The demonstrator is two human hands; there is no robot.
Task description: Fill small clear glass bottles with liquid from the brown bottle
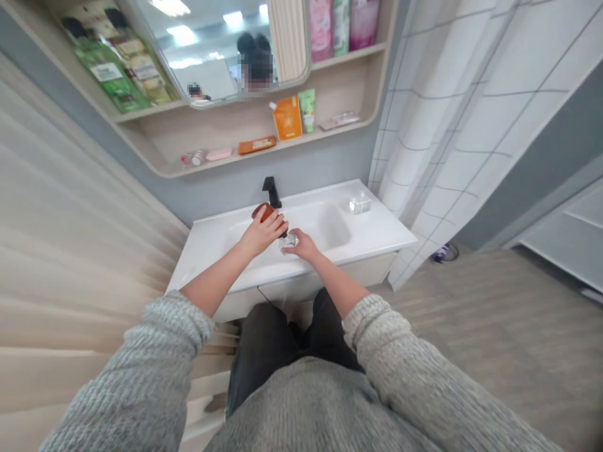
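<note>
Over the sink (336, 223), my left hand (264, 231) is wrapped round a reddish-brown bottle (262, 212). The bottle is tilted, with its dark neck end pointing down to the right. Right below that end, my right hand (301, 245) grips a small clear container (288, 241) by its side. The neck end is at or just above the container's opening; whether they touch I cannot tell. No liquid can be made out between them. A black faucet (272, 192) rises just behind my left hand.
A clear box (360, 203) sits on the counter's right. Above hangs a mirror cabinet (160, 164) whose shelves hold green bottles (110, 72), an orange pouch (287, 118), a green tube (307, 110) and a flat orange packet (257, 145). Curtains hang on both sides.
</note>
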